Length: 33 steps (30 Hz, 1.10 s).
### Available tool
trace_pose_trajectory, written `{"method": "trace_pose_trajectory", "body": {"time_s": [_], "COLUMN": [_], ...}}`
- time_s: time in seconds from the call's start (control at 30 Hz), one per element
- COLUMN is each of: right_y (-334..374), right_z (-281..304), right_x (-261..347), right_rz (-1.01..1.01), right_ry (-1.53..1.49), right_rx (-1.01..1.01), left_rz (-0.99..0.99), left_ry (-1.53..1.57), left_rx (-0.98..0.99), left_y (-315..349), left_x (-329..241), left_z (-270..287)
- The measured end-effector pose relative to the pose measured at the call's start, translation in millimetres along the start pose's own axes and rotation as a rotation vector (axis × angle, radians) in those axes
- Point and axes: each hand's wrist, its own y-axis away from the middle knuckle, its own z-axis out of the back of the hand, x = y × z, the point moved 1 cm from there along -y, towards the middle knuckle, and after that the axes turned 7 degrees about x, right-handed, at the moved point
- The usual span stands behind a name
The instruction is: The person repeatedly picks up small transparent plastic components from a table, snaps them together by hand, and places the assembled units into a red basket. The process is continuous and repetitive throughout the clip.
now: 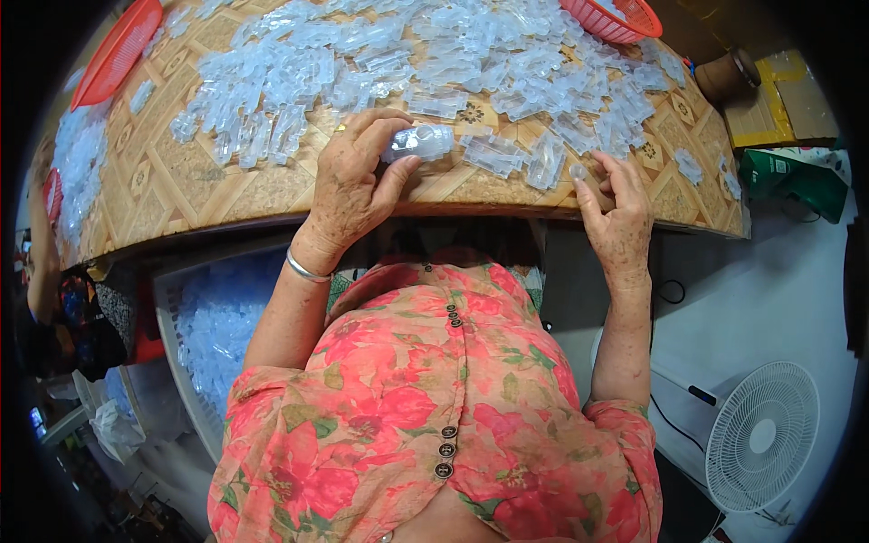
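My left hand [358, 172] is closed on a clear plastic case [422, 143], an oblong hollow-looking piece gripped between thumb and fingers just above the table's near edge. To its right, my right hand [618, 208] has its thumb and forefinger drawn together at a small clear round piece [577, 170], which sits at the thumb tip. Its other fingers are curled. Between the hands lie a few loose clear plastic pieces [493, 154]. Beyond them a broad heap of similar clear pieces [380, 63] spreads across the patterned table [272, 195].
Red plastic baskets stand at the far left [118, 50] and far right [617, 20]. Below the table at left is a bin of clear pieces [217, 317]. Another person's arm [42, 244] shows at the left rim. A white fan [763, 436] stands at lower right.
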Motion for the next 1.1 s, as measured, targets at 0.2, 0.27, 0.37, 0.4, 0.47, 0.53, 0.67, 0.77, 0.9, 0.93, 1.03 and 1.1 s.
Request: {"method": "trace_pose_trajectory", "body": {"time_s": [0.2, 0.27, 0.37, 0.4, 0.47, 0.53, 0.67, 0.77, 0.9, 0.93, 1.03, 1.1], "right_y": [-1, -4, -11, -15, -22, -32, -48, -55, -65, -68, -76, -78], "right_z": [-11, -9, -8, -11, -22, -35, -57, -63, -59, -58, -56, -57], "right_x": [-7, 6, 28, 42, 64, 84, 102, 105, 109, 109, 116, 116], "right_rz": [0.022, -0.02, 0.066, 0.134, 0.266, 0.342, 0.392, 0.373, 0.442, 0.457, 0.448, 0.437], "right_ry": [-0.035, -0.132, -0.252, -0.283, -0.301, -0.33, -0.338, -0.335, -0.278, -0.267, -0.26, -0.274], "right_rx": [-0.009, -0.036, -0.05, -0.047, -0.022, 0.002, 0.029, 0.06, 0.107, 0.129, 0.196, 0.23], "left_rz": [-0.015, -0.029, -0.021, -0.011, 0.008, 0.016, 0.014, 0.003, -0.029, -0.039, -0.036, -0.023], "left_ry": [0.041, 0.028, 0.038, 0.056, 0.058, 0.077, 0.089, 0.096, 0.107, 0.113, 0.093, 0.119], "left_rx": [-0.028, -0.04, -0.041, -0.039, -0.029, -0.028, -0.036, -0.06, -0.085, -0.089, -0.118, -0.114], "left_y": [2, 2, 1, 2, 3, 3, 3, 4, 5, 5, 4, 7], "left_x": [6, 6, 4, 4, 4, 6, 8, 8, 8, 8, 11, 12], "left_z": [-3, -4, -2, -2, -1, -1, -3, -3, -3, -2, -3, -5]}}
